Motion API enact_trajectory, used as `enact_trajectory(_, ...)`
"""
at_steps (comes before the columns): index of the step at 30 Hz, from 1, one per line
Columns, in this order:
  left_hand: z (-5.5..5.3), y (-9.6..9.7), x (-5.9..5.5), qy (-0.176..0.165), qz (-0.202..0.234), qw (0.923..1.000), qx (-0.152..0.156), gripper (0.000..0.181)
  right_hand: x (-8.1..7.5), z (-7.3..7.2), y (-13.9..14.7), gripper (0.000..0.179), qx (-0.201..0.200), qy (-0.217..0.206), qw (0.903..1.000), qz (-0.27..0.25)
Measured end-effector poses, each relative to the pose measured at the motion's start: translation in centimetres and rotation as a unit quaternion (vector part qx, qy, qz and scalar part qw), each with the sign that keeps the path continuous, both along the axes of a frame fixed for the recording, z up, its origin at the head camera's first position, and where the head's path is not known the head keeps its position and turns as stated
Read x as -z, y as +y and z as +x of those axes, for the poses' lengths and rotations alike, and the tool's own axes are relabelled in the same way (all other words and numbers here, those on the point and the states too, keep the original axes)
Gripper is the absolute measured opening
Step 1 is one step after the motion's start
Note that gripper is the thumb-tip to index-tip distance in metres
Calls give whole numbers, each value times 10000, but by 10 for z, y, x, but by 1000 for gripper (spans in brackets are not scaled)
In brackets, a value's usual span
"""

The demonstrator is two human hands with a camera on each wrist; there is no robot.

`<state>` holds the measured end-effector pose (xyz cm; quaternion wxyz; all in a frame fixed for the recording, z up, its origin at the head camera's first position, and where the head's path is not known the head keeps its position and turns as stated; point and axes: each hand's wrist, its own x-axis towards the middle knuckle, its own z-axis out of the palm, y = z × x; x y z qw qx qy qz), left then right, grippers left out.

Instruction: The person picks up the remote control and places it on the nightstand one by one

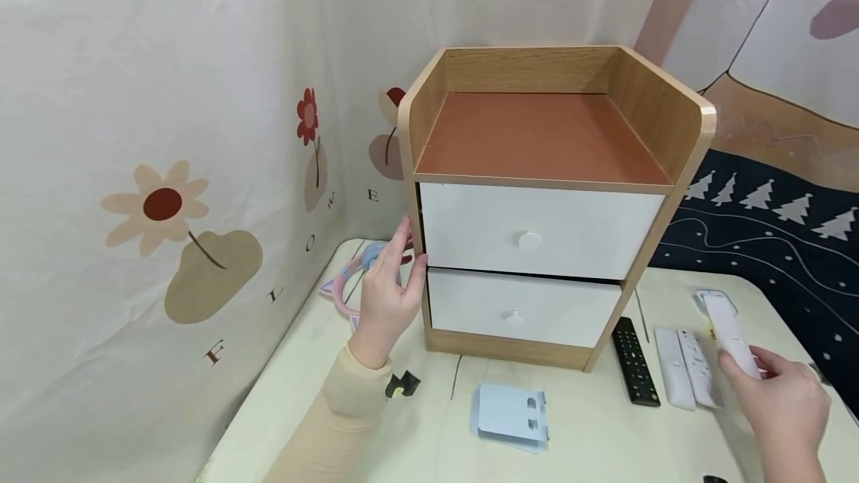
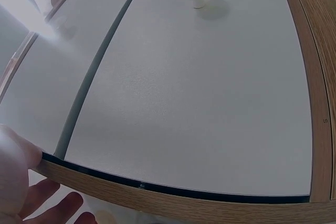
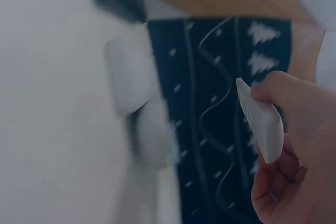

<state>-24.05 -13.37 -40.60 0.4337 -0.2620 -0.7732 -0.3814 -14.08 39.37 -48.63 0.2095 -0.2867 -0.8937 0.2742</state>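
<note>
A small wooden cabinet [image 1: 567,136] with two white drawers stands on the table. My left hand [image 1: 391,297] is at its left side, the thumb on the front edge and fingers extended along the side panel. In the left wrist view, the fingertips [image 2: 71,203] show beyond the wooden edge, beside the white drawer front [image 2: 199,103]. My right hand [image 1: 781,401] holds a white remote control [image 1: 730,334] between thumb and fingers, over the table's right part. The right wrist view shows this remote [image 3: 262,121] tilted in the hand.
A black remote [image 1: 634,364] and two white ones [image 1: 674,371] lie right of the cabinet. In front sits a light blue folded piece [image 1: 511,414] with slots. Pink and blue headphones [image 1: 345,285] lie behind my left hand. Printed cloth [image 1: 168,58] hangs around the table.
</note>
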Motion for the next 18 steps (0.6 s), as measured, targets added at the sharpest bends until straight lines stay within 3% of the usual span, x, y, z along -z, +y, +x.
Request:
enact_trajectory(4,0,1,0,32,29,10000,14,66,-22,4,-21,54,-44,677,9973,269)
enact_trajectory(11,-1,1,1,53,36,10000,6,66,-70,17,-64,51,-48,1490,9879,426)
enact_trajectory(18,0,2,0,40,38,9999,94,66,-129,41,-113,49,45,2617,9650,-171)
